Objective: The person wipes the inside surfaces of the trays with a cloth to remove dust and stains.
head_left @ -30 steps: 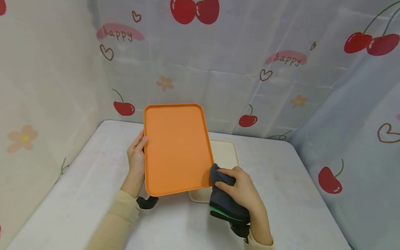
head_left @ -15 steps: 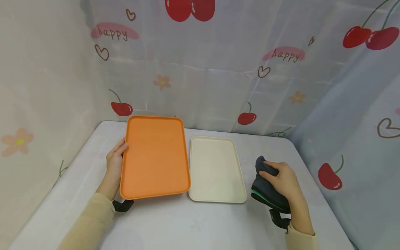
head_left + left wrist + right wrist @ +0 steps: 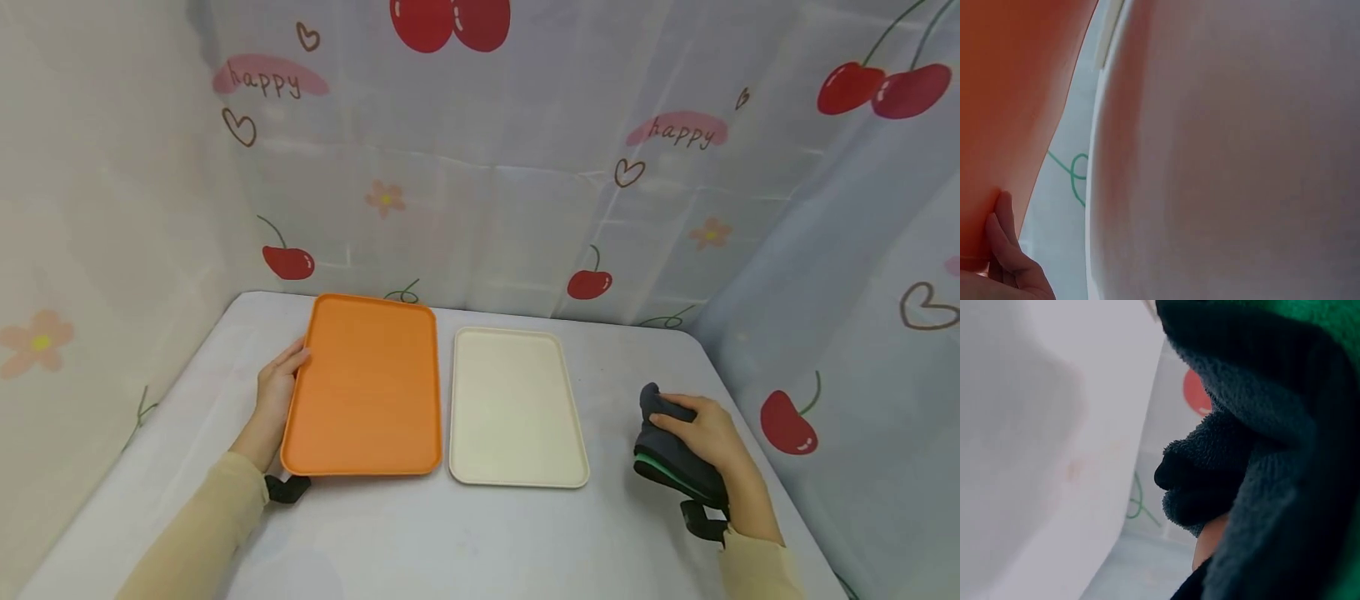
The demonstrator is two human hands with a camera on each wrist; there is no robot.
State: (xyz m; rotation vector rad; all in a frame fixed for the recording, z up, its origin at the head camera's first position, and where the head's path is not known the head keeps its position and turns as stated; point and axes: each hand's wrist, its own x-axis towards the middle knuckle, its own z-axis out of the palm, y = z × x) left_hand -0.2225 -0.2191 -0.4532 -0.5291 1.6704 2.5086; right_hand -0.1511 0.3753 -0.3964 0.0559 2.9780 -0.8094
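An orange rectangular tray [image 3: 367,392] is held by its left edge in my left hand [image 3: 276,400], tilted up off the table. In the left wrist view the fingers [image 3: 1013,250] lie against the underside of the orange tray [image 3: 1016,81]. My right hand [image 3: 716,433] grips a folded dark grey cloth [image 3: 675,454] with a green layer showing, above the table's right side. Close up in the right wrist view, the cloth [image 3: 1260,406] looks fluffy with dark edging and hides most of the hand.
A cream rectangular tray [image 3: 517,408] lies flat on the white table [image 3: 480,542], just right of the orange one. Curtains [image 3: 495,200] printed with cherries and hearts stand behind the table and at both sides.
The orange tray has moved left and lower in my left hand, uncovering the cream tray. My right hand has carried the cloth away from the orange tray to the right.
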